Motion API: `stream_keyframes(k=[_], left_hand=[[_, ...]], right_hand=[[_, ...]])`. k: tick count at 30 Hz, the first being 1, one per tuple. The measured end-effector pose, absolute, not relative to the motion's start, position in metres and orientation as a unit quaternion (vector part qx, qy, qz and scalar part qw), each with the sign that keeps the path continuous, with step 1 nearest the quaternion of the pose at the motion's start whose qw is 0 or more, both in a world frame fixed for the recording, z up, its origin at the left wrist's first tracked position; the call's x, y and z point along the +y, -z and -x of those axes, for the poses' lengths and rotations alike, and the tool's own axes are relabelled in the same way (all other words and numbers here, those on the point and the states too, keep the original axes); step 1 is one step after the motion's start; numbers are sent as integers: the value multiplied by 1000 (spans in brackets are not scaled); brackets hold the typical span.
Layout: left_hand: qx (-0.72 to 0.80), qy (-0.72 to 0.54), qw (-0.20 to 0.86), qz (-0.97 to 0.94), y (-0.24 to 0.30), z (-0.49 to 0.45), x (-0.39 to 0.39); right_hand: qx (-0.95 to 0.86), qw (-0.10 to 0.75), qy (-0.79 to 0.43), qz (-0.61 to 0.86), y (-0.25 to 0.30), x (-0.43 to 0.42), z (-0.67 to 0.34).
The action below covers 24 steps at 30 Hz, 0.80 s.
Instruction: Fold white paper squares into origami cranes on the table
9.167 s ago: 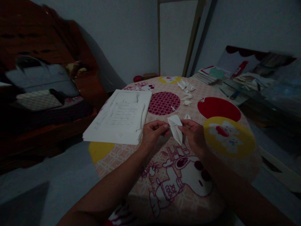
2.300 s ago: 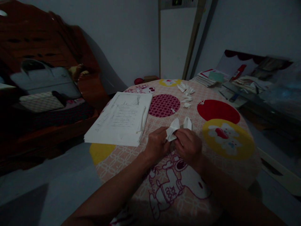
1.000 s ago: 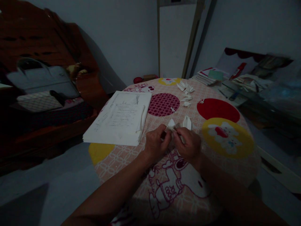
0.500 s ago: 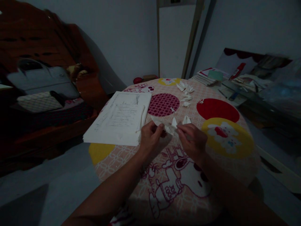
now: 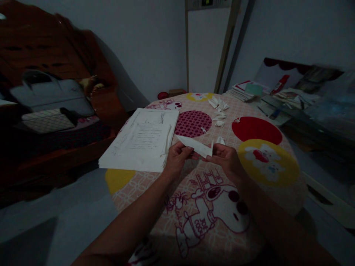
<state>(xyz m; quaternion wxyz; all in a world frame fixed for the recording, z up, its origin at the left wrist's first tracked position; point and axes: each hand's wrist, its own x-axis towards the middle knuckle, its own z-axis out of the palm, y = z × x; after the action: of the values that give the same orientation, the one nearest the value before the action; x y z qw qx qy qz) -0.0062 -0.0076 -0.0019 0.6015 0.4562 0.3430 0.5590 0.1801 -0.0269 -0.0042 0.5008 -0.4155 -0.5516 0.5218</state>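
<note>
A folded white paper piece (image 5: 195, 145), long and pointed, is held just above the round table (image 5: 280, 199) between both hands. My left hand (image 5: 177, 159) pinches its left part and my right hand (image 5: 226, 159) pinches its right end. Right behind my right hand lies a small folded paper shape (image 5: 220, 140) on the cartoon-printed tablecloth. Several more small folded paper shapes (image 5: 219, 109) lie farther back on the table.
A thick stack of printed sheets (image 5: 144, 139) lies on the table's left side. Books and papers (image 5: 249, 88) are piled on a low surface at the right. At the left, a grey bag (image 5: 52, 98) rests on a dark wooden bench.
The paper, crumpled small between my hands a second ago, has been pulled out into a long pointed strip. My hands have moved slightly apart.
</note>
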Motion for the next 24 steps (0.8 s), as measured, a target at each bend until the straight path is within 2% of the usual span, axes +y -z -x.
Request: stream_keyframes(k=[8, 14, 20, 24], left_hand=[[321, -558, 613, -457, 11, 8, -2], [326, -551, 623, -450, 13, 7, 1], [289, -513, 679, -437, 12, 3, -1], [344, -529, 669, -393, 11, -1, -3]], right_hand=[[-506, 498, -592, 382, -4, -28, -182], [-501, 489, -602, 384, -2, -26, -183], [-518, 508, -557, 405, 4, -24, -180], [-558, 484, -518, 432, 3, -23, -179]])
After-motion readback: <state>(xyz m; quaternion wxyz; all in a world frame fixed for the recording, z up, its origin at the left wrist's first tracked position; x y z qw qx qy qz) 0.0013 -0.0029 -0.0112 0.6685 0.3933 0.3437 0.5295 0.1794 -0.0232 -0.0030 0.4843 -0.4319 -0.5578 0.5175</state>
